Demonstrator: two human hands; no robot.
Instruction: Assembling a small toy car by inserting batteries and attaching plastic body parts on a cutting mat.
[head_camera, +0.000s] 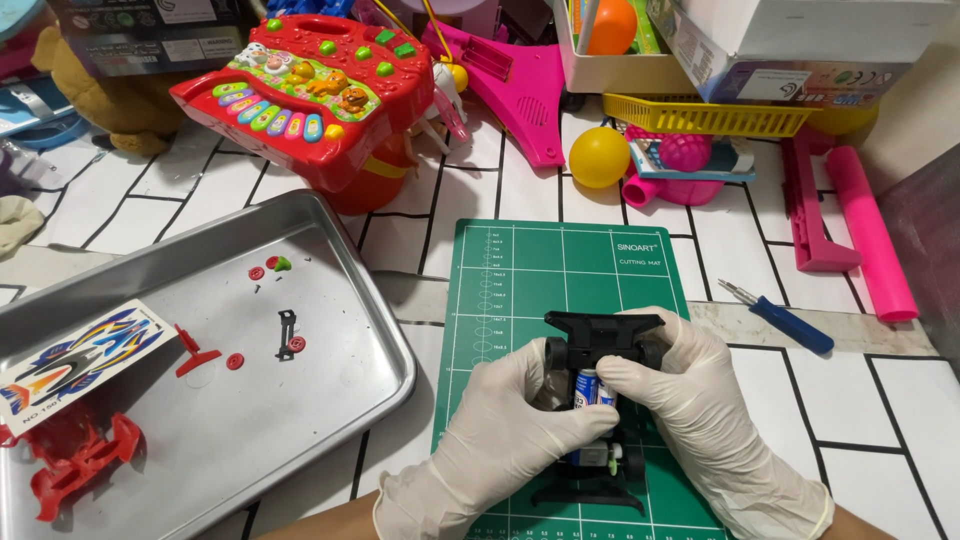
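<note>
A small black toy car chassis rests on the green cutting mat with batteries showing in its middle. Both my hands wear white gloves. My left hand grips the chassis from the left side. On the right side, my right hand holds it, with the thumb pressed on the batteries. The car's rear bumper pokes out below my hands.
A metal tray at left holds a sticker sheet, a red car body and small red and black parts. A blue screwdriver lies to the right. Toys, a yellow ball and boxes crowd the back.
</note>
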